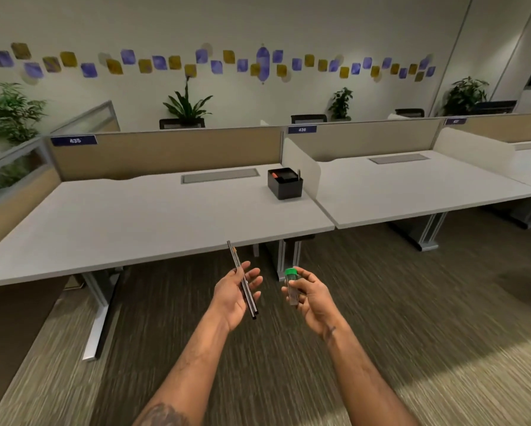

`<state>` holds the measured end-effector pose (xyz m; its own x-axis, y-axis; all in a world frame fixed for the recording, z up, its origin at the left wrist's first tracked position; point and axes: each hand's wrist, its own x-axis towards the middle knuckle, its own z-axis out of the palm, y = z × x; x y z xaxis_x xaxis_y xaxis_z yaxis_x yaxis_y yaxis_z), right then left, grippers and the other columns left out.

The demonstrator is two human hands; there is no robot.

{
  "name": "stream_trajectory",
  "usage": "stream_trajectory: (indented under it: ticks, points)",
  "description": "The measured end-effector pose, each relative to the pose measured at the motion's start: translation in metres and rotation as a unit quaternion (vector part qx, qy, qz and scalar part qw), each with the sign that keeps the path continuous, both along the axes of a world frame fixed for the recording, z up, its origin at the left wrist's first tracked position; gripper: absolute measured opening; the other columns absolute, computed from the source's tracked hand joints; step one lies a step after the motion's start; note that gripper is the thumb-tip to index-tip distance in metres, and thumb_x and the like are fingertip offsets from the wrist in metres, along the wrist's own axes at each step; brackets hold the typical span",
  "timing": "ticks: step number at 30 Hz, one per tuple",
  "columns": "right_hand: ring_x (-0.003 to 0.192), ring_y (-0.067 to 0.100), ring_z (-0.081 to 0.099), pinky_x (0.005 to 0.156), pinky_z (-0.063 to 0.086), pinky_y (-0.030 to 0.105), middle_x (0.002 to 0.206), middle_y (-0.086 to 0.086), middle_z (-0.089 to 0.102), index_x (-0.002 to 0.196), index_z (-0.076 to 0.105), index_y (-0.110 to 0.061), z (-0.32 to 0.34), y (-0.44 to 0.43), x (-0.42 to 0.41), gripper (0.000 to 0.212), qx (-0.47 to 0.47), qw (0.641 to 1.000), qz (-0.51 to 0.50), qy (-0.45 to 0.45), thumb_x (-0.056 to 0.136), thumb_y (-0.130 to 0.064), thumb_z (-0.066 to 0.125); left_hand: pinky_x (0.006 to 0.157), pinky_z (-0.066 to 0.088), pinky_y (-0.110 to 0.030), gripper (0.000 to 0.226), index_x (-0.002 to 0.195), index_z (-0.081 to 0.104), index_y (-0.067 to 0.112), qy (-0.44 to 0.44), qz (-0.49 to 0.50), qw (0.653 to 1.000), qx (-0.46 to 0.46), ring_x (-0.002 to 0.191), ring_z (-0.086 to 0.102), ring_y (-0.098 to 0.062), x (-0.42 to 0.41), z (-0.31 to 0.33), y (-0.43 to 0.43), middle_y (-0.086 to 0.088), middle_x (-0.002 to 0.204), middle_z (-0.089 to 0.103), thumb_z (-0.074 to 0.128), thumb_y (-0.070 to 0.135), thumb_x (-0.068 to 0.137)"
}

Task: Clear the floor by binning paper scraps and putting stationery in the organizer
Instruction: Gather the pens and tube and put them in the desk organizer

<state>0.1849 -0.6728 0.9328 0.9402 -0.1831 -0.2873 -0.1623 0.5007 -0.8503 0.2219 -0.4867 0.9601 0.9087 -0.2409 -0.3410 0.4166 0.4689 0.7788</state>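
- A long white worktop is seen across the left and middle of the view, backed by a tan divider panel that carries a blue number plate.
- A grey rectangular cable hatch is set flush into the worktop near the divider.
- The left hand is held out over the carpeted floor, in front of the worktop's near edge, palm turned up.
- Two thin pencils are laid side by side across the left palm and loosely grasped by the curled fingers; their far ends reach up to the worktop's edge in the picture.
- A black organizer is stood on the worktop towards its right end, just beside a white side screen. Something orange and a thin upright stick are seen inside it; which compartment holds each cannot be told.
- The right hand is held near the left one, also over the floor, fingers closed around a small clear tube.
- The small clear tube is topped with a green cap and is held roughly upright; its contents cannot be made out.
- A second white worktop is seen to the right, beyond the screen.
- Potted plants and a band of purple and yellow wall decorations are seen behind the dividers.
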Motion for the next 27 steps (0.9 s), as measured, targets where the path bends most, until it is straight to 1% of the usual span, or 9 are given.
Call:
stream_trajectory:
  ticks: [6,9,11,14,19,21,25,27]
  points:
    - [0.095,0.029,0.068,0.068,0.052,0.034,0.115,0.017,0.065,0.120,0.061,-0.018,0.010,-0.043,0.095,0.038,0.002,1.000,-0.021,0.006,0.085,-0.004,0.062,0.081,0.047,-0.040,0.031,0.122,0.060,0.016,-0.007,0.003,0.999,-0.032,0.097,0.065,-0.022,0.097,0.007,-0.041,-0.007,0.106,0.069,0.040,0.026,0.101]
    - [0.097,0.030,0.067,0.070,0.053,0.035,0.115,0.018,0.065,0.120,0.060,-0.018,0.016,-0.063,0.138,0.037,0.007,1.000,-0.026,0.005,0.086,-0.005,0.062,0.084,0.048,-0.041,0.030,0.122,0.060,0.016,-0.012,-0.003,1.000,-0.019,0.101,0.063,-0.023,0.141,0.013,-0.061,-0.009,0.112,0.067,0.039,0.025,0.102]
    - [0.095,0.029,0.068,0.070,0.054,0.035,0.113,0.017,0.066,0.121,0.060,-0.017,0.020,-0.076,0.163,0.037,0.010,1.000,-0.026,0.007,0.086,-0.004,0.062,0.084,0.048,-0.041,0.031,0.122,0.059,0.017,-0.013,-0.006,1.000,-0.009,0.105,0.062,-0.024,0.166,0.016,-0.075,-0.009,0.117,0.065,0.038,0.026,0.102]
    - [0.093,0.029,0.068,0.068,0.055,0.033,0.113,0.018,0.065,0.121,0.061,-0.015,0.021,-0.098,0.201,0.036,0.026,0.999,-0.027,0.004,0.087,-0.004,0.062,0.084,0.048,-0.041,0.031,0.123,0.059,0.018,-0.014,-0.004,1.000,0.004,0.112,0.060,-0.026,0.205,0.013,-0.096,-0.008,0.119,0.065,0.037,0.027,0.102]
    - [0.099,0.031,0.066,0.073,0.056,0.033,0.118,0.020,0.062,0.122,0.059,-0.015,0.023,-0.133,0.275,0.034,0.018,1.000,-0.005,0.002,0.090,-0.004,0.058,0.081,0.050,-0.041,0.030,0.122,0.059,0.017,-0.016,0.017,1.000,0.007,0.110,0.063,-0.027,0.271,0.012,-0.132,-0.008,0.118,0.067,0.039,0.027,0.102]
    - [0.101,0.032,0.066,0.072,0.056,0.031,0.119,0.020,0.061,0.121,0.059,-0.015,0.028,-0.147,0.307,0.034,0.013,1.000,0.012,-0.009,0.089,-0.004,0.058,0.079,0.050,-0.040,0.030,0.122,0.060,0.017,-0.018,0.035,0.999,0.002,0.108,0.064,-0.027,0.298,0.015,-0.145,-0.008,0.116,0.068,0.040,0.028,0.102]
    - [0.093,0.029,0.068,0.066,0.056,0.028,0.116,0.018,0.063,0.119,0.060,-0.015,0.039,-0.170,0.368,0.032,0.004,0.999,0.034,-0.021,0.089,-0.005,0.061,0.078,0.050,-0.039,0.030,0.122,0.060,0.016,-0.018,0.065,0.998,-0.017,0.103,0.065,-0.025,0.346,0.029,-0.165,-0.007,0.112,0.068,0.039,0.026,0.103]
    - [0.092,0.028,0.069,0.066,0.057,0.028,0.116,0.017,0.063,0.119,0.060,-0.016,0.043,-0.180,0.396,0.032,0.008,0.999,0.043,-0.026,0.088,-0.006,0.062,0.079,0.050,-0.039,0.030,0.122,0.060,0.016,-0.021,0.078,0.996,-0.023,0.102,0.065,-0.025,0.368,0.032,-0.171,-0.006,0.110,0.069,0.039,0.026,0.103]
